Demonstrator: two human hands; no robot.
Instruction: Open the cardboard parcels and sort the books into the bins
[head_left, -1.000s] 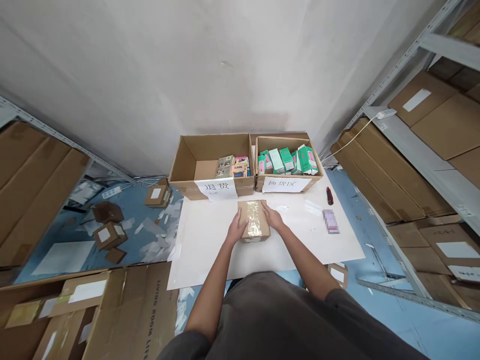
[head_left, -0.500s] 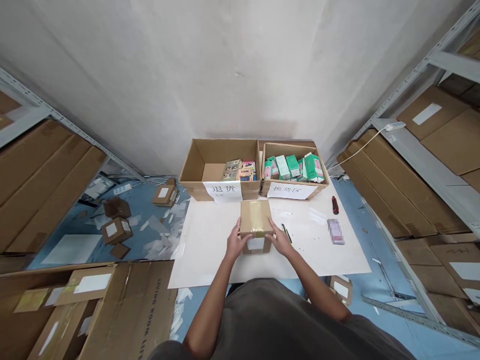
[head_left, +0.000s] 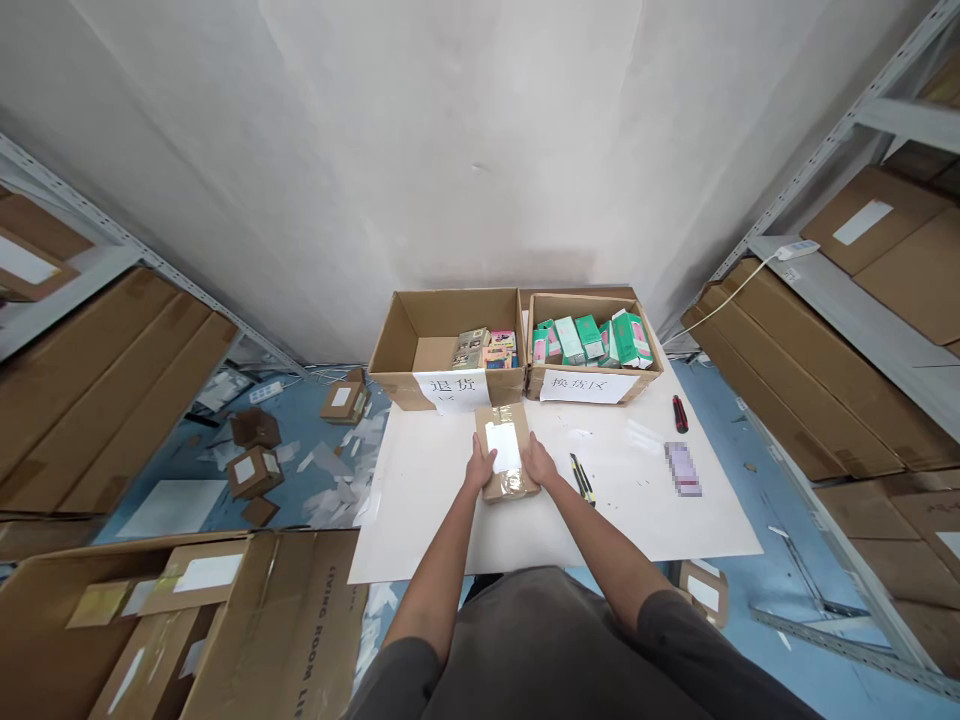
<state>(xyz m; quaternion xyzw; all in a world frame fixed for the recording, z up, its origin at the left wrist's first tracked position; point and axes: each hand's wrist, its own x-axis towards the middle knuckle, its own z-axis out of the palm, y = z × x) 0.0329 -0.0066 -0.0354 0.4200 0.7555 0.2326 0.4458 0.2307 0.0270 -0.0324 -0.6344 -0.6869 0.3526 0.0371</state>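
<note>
Far left, large carton (head_left: 311, 610) is standing beside the desk (head_left: 420, 500), small boxed items (head_left: 256, 472) lying on the littered floor behind it. Left open-top bin (head_left: 397, 390) is sitting at the desk's back edge, holding small packs (head_left: 484, 350) toward its right side. Left hand (head_left: 481, 466) is gripping the parcel (head_left: 508, 453) on its left side, thumb over the top. Parcel is sitting mid-desk between both hands, in front of the bins, white label and tape facing up; can't tell if its base is touching the desk. Right hand's (head_left: 538, 462) grip is closing on the right side. Right bin (head_left: 535, 385) is holding green boxes (head_left: 592, 340). Yellow-black cutter (head_left: 582, 479) is lying near the right forearm; red-black tool (head_left: 680, 415) and pixelated purple item (head_left: 682, 469) are lying farther right.
</note>
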